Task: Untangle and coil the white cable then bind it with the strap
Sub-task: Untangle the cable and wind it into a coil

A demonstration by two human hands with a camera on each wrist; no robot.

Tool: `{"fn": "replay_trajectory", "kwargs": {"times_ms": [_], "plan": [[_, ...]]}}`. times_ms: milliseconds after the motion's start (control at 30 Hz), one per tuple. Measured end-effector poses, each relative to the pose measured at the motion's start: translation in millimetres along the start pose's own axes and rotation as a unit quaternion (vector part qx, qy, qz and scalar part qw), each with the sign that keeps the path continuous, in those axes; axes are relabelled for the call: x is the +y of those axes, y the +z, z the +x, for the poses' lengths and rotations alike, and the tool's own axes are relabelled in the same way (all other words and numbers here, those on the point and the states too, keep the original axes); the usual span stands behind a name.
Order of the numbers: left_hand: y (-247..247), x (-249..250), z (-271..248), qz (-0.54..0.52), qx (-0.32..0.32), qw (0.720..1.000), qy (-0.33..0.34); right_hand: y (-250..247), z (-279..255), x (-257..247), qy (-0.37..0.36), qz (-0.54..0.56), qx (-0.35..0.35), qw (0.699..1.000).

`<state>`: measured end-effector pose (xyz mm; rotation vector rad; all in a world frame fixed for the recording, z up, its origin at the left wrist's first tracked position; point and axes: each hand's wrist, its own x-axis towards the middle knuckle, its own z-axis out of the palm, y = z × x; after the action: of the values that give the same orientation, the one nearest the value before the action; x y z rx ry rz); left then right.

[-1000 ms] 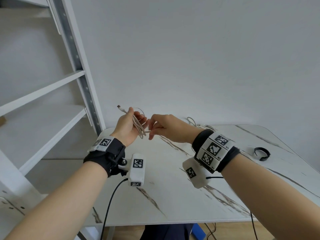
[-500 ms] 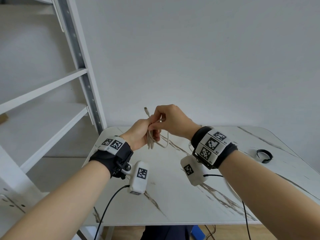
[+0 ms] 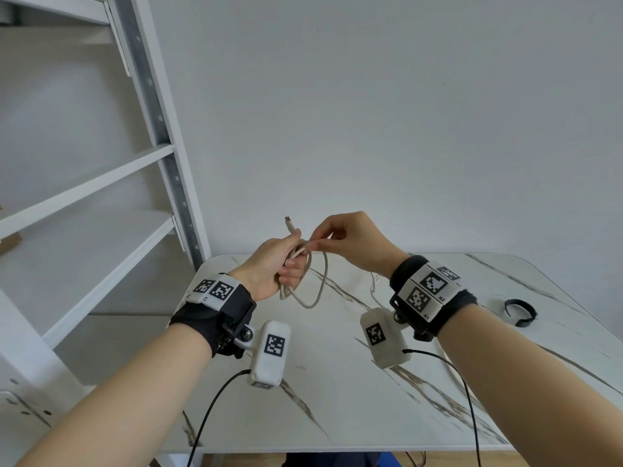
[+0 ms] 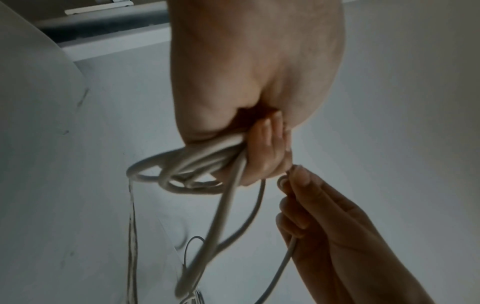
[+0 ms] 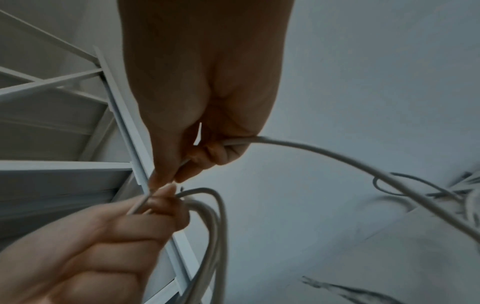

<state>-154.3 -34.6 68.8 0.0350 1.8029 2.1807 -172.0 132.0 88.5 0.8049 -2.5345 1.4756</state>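
Note:
My left hand (image 3: 279, 261) grips several loops of the white cable (image 3: 318, 291) above the table's far left part, and one plug end (image 3: 289, 223) sticks up out of the fist. The loops (image 4: 187, 170) hang below the curled fingers. Just to the right, my right hand (image 3: 340, 237) pinches a strand of the same cable (image 5: 324, 152) between thumb and fingers, close against the left fist. That strand trails back toward the table behind my right wrist. The black strap (image 3: 519, 313) lies curled open on the table at the far right, away from both hands.
A white marble-pattern table (image 3: 337, 399) sits below the hands. A white shelf unit (image 3: 101, 197) with a metal upright stands at the left. Black camera leads (image 3: 215, 406) hang from both wrists over the table's near edge. The wall behind is plain white.
My hands have drawn slightly apart and the hanging loop below the left fist has grown larger. The right hand has slid along the strand and still pinches it.

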Motion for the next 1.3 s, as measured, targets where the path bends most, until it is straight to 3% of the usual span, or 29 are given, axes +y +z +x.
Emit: {"fn": "replay_trajectory", "kwargs": {"times_ms": [233, 467, 767, 933, 1133, 1300], "plan": [[-0.6, -3.1, -8.9, 0.04, -0.032, 0.999, -0.001, 5.5, -0.5, 12.7, 0.008, 0.049, 0.043, 0.998], [-4.4, -3.3, -11.2, -0.017, -0.061, 0.998, -0.01, 13.7, 2.9, 23.2, 0.019, 0.075, 0.094, 0.993], [-6.9, -7.9, -15.8, -0.017, -0.058, 0.998, 0.012, 30.5, -3.0, 49.5, 0.06, 0.086, 0.08, 0.991], [-7.2, -4.0, -10.7, -0.089, 0.009, 0.994, 0.062, 37.0, -7.3, 63.2, 0.089, 0.033, 0.031, 0.995], [-3.5, -3.6, -5.1, -0.201, 0.042, 0.974, 0.098, 55.9, -17.0, 60.8, 0.057, -0.127, -0.066, 0.988], [-7.7, 2.5, -3.3, -0.257, 0.046, 0.958, 0.122, 59.2, -20.5, 63.5, 0.089, -0.126, -0.121, 0.981]]}}
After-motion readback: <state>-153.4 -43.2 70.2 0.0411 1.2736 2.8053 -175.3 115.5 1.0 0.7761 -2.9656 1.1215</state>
